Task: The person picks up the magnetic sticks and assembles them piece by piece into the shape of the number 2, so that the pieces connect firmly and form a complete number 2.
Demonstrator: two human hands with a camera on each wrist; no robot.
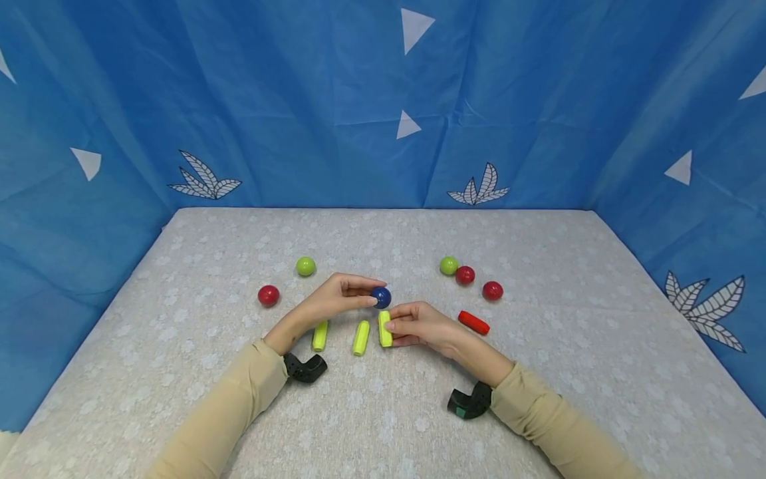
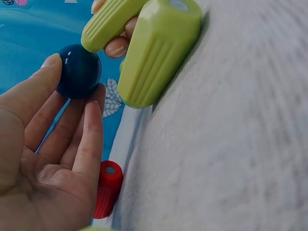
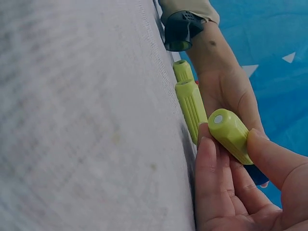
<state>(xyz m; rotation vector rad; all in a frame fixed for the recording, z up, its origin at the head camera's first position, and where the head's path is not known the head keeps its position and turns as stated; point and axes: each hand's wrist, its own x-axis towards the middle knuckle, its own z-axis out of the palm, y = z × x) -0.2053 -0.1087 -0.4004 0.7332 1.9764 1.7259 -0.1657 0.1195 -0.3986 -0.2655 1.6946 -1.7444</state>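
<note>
Pale tabletop (image 1: 371, 419), blue curtain (image 1: 335, 100) at far edge (image 1: 359, 211), hands (image 1: 340, 295) (image 1: 427, 326) mid-table, pinching blue ball (image 1: 382, 296) and yellow stick (image 1: 383, 327)

Blue curtain (image 1: 311, 86) with white triangles (image 1: 413, 27); pale floral tablecloth (image 1: 353, 419).
</note>
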